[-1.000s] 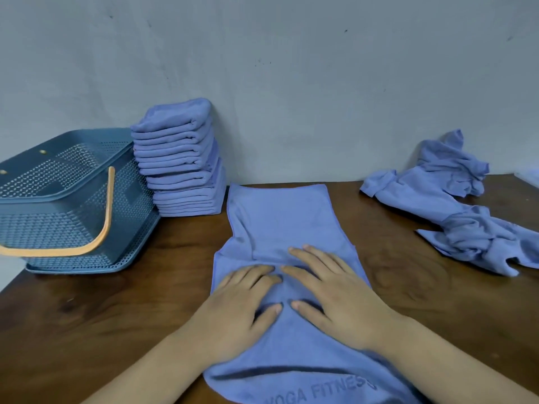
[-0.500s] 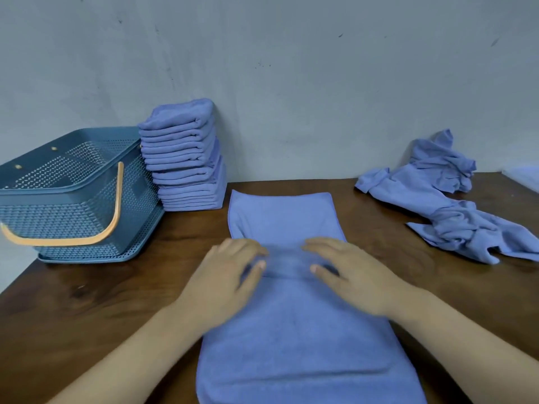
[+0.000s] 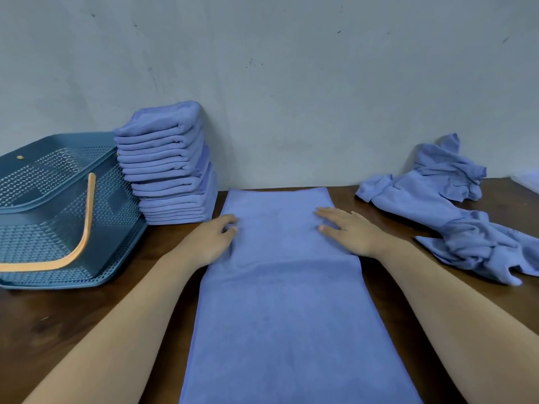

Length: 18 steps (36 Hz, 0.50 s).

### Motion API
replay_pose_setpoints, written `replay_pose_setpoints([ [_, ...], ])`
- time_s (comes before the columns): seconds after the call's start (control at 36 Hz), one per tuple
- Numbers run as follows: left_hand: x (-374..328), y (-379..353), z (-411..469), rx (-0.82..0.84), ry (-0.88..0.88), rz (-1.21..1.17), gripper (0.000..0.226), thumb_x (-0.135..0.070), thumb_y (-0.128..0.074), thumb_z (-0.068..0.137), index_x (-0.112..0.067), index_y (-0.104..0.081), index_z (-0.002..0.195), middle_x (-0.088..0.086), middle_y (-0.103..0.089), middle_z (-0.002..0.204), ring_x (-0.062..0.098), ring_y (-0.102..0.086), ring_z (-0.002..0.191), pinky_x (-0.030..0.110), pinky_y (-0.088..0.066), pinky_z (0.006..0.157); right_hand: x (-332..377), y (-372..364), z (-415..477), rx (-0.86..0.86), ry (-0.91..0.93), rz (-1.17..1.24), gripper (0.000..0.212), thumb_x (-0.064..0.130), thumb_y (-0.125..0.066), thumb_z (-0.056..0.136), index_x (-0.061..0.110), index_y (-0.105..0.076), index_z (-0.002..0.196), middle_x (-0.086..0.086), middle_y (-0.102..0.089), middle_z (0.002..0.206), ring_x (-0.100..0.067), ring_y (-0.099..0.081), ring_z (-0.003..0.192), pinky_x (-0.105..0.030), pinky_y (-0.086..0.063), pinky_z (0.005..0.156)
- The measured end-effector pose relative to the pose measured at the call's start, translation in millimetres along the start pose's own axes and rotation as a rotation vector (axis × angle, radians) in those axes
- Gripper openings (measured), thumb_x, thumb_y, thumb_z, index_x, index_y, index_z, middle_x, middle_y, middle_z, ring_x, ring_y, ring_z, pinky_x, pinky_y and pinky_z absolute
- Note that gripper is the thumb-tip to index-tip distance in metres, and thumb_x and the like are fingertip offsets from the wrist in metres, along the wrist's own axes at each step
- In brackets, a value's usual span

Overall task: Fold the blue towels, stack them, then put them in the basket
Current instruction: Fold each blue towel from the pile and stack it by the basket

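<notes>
Fingers (image 3: 328,212) of the right hand (image 3: 347,231) lie spread on the long blue cloth towel (image 3: 277,301) to flatten it, while the left hand (image 3: 210,240) curls at its edge, perhaps pinching.

Scuffed pale grey wall (image 3: 291,68), dark brown wooden table (image 3: 58,325), soft even light

Single head-worn wide-angle view looks forward and down. Sits close over dark brown wooden table (image 3: 87,330), grey painted wall (image 3: 291,83) straight ahead.
</notes>
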<state>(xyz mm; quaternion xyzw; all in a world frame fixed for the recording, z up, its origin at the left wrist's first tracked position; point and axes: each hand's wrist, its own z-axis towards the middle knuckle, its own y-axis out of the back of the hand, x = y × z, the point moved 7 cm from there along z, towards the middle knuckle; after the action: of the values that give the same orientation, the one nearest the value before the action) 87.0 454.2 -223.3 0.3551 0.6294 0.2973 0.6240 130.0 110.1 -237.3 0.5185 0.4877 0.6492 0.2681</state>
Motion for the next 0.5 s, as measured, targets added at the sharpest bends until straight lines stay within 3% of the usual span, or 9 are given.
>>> replay_pose_setpoints([
  [0.17, 8, -10, 11, -0.134, -0.099, 0.083, 0.048, -0.027, -0.049, 0.112, -0.014, -0.047, 0.158, 0.001, -0.040, 0.167, 0.016, -0.031, 0.157, 0.015, -0.014, 0.118, -14, 2, 38, -0.032, 0.057, -0.036, 0.057, 0.062, -0.040, 0.107, 0.046, -0.033, 0.162, 0.027, -0.024, 0.169, 0.002, -0.012, 0.158, -0.044, -0.011, 0.129],
  [0.28, 9, -10, 13, -0.174, -0.106, 0.071, 0.047, -0.026, -0.049, 0.112, -0.012, -0.049, 0.156, 0.004, -0.044, 0.164, 0.018, -0.035, 0.155, 0.016, -0.017, 0.117, -21, 2, 45, -0.097, 0.079, -0.024, 0.060, 0.064, -0.044, 0.105, 0.045, -0.034, 0.161, 0.025, -0.027, 0.169, 0.001, -0.017, 0.158, -0.042, -0.018, 0.130],
  [0.42, 1, 0, 3, -0.262, -0.157, 0.018, 0.037, -0.027, -0.047, 0.112, -0.015, -0.058, 0.145, 0.001, -0.062, 0.144, 0.018, -0.057, 0.132, 0.022, -0.038, 0.105, -17, 12, 26, -0.264, 0.154, 0.049, 0.050, 0.052, -0.052, 0.106, 0.037, -0.051, 0.153, 0.018, -0.044, 0.162, -0.002, -0.038, 0.150, -0.033, -0.033, 0.124],
  [0.5, -2, 6, -12, -0.284, -0.181, -0.044, 0.030, -0.030, -0.048, 0.112, -0.023, -0.063, 0.137, -0.007, -0.067, 0.125, 0.004, -0.062, 0.103, 0.012, -0.041, 0.086, -15, 19, 12, -0.334, 0.135, 0.163, 0.042, 0.041, -0.056, 0.107, 0.031, -0.057, 0.148, 0.017, -0.052, 0.153, -0.003, -0.048, 0.140, -0.031, -0.040, 0.117],
])
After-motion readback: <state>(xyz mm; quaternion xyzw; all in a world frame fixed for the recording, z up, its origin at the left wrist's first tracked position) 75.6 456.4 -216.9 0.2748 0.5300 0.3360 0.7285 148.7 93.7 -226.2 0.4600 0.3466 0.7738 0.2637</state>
